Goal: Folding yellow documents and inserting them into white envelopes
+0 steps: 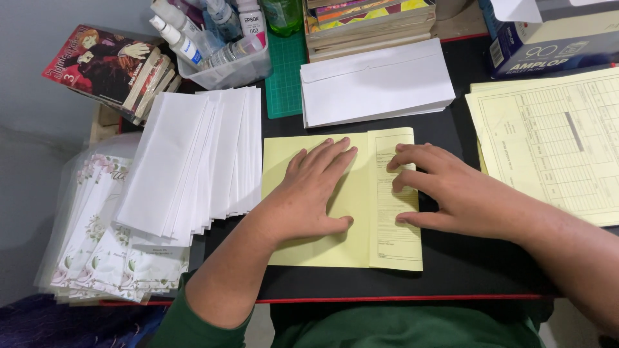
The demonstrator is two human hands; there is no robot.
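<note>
Hands lie flat on a yellow sheet [316,248] at the middle of the black desk [451,270]. The left hand [309,193] is spread, palm down, fingers together and pointing away, thumb out to the side, pressing the plain yellow part. The right hand [445,190] rests with fingers loosely curled toward the left, fingertips on the folded flap [394,238], a narrower printed panel lying over the sheet's right side. Neither hand pinches anything; both only press.

Left of the sheet a fanned stack of folded white papers [193,164] overlaps a pile of flower-printed clear sleeves [97,258]. Beyond the sheet lie white envelopes [377,80] and a green cutting mat [284,77], with a clear tub of bottles [219,45] and some books farther back. More yellow printed forms [554,142] sit to the right.

As a judgement: the flap's edge looks slightly off parallel with the sheet's border (hard to be sure from this angle), so pressing the crease now could fix a skewed fold. The left forearm passes just beside the fanned white stack, and a careless sweep could push those papers out of order. A sliding palm could also drag the thin paper across the smooth desk and wrinkle it.
</note>
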